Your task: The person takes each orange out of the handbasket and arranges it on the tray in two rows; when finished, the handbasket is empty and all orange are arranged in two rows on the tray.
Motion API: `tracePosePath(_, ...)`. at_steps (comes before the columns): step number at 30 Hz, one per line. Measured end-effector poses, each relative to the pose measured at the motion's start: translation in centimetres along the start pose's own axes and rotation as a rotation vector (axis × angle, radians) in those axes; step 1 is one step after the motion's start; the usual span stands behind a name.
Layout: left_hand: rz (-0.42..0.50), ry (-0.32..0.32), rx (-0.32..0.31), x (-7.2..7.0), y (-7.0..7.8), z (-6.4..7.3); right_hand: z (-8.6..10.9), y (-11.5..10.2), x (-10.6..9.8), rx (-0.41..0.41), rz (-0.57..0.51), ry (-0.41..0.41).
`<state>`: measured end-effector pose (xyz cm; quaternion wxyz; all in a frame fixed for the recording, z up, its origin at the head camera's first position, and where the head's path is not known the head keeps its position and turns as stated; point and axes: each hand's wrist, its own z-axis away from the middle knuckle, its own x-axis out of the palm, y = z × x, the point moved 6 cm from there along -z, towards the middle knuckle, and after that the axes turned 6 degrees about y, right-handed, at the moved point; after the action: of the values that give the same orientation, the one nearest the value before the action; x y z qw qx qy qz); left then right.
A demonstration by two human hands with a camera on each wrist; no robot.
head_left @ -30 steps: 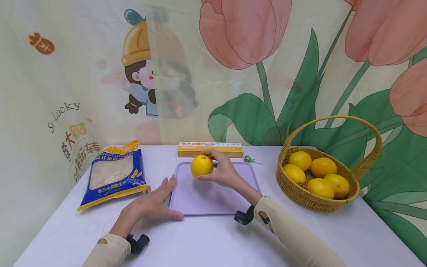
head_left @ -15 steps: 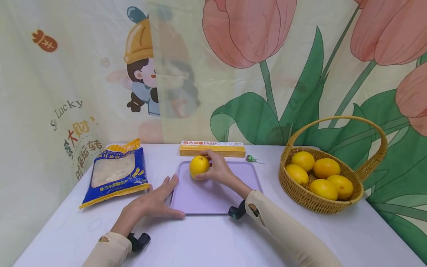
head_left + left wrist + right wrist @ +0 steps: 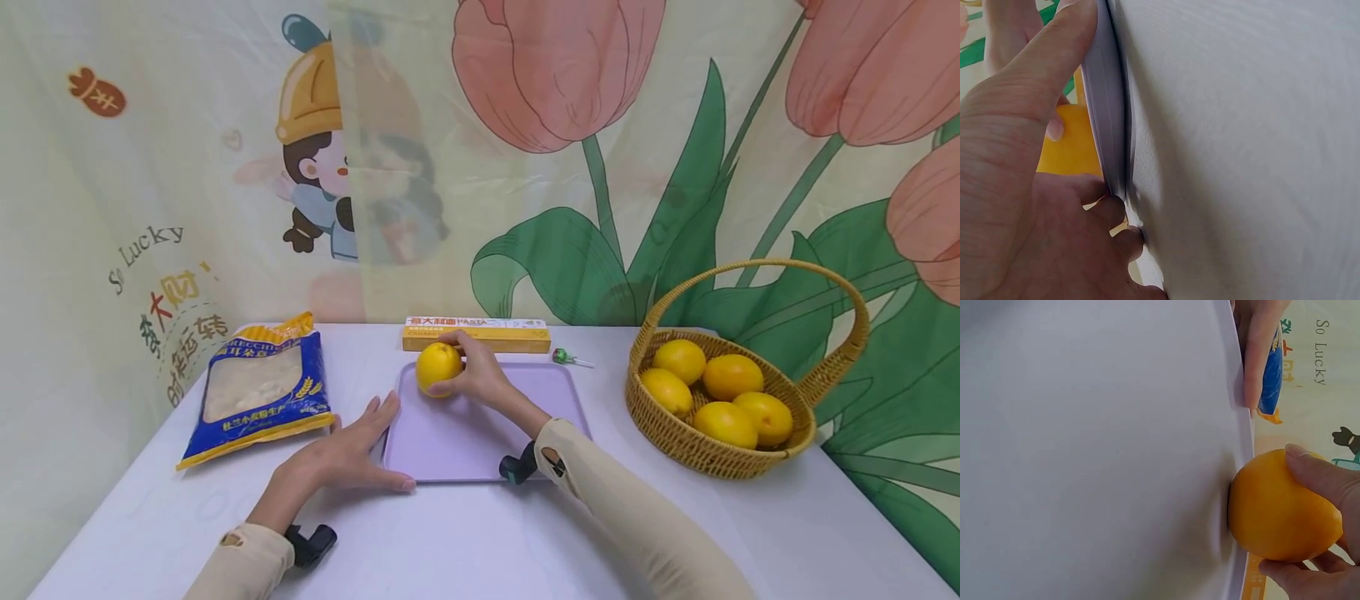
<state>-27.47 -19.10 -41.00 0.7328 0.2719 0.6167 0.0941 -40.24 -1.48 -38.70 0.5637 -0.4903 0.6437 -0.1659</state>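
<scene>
My right hand (image 3: 482, 377) grips a round yellow fruit (image 3: 436, 369) between thumb and fingers, over the back left corner of a pale purple tray (image 3: 480, 446). In the right wrist view the fruit (image 3: 1282, 509) looks smooth and orange-yellow, with its underside right at the tray surface beside the rim. My left hand (image 3: 339, 454) is spread at the tray's front left corner. Its straight fingers lie along the left edge and its thumb along the front edge. From the left wrist, the tray's side wall (image 3: 1109, 106) shows between thumb and fingers.
A wicker basket (image 3: 660, 437) with several yellow fruits and a tall handle stands at the right. A blue and yellow pasta bag (image 3: 258, 392) lies at the left. Behind the tray are a pasta box (image 3: 510, 337) and a lollipop (image 3: 564, 357). A printed curtain hangs behind.
My right hand has carried the fruit left, and slightly back over the last half second, to the tray's back left corner. The left hand stays in place at the tray.
</scene>
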Motion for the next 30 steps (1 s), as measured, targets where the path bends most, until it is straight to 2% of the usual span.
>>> tracePosePath(12,0.006,-0.009,-0.012,0.2,-0.1,0.0,-0.4,0.4,0.5,0.007,-0.057,0.007)
tracePosePath(22,0.022,-0.007,-0.006,0.4,0.0,-0.2,-0.5,0.8,0.5,0.053,-0.059,-0.006)
tracePosePath(27,0.022,-0.006,-0.011,0.5,0.0,0.0,-0.3,0.2,0.3,0.024,-0.039,-0.02)
tracePosePath(30,0.012,0.003,-0.012,0.3,0.0,0.0,-0.1,-0.9,-0.7,-0.007,-0.005,0.025)
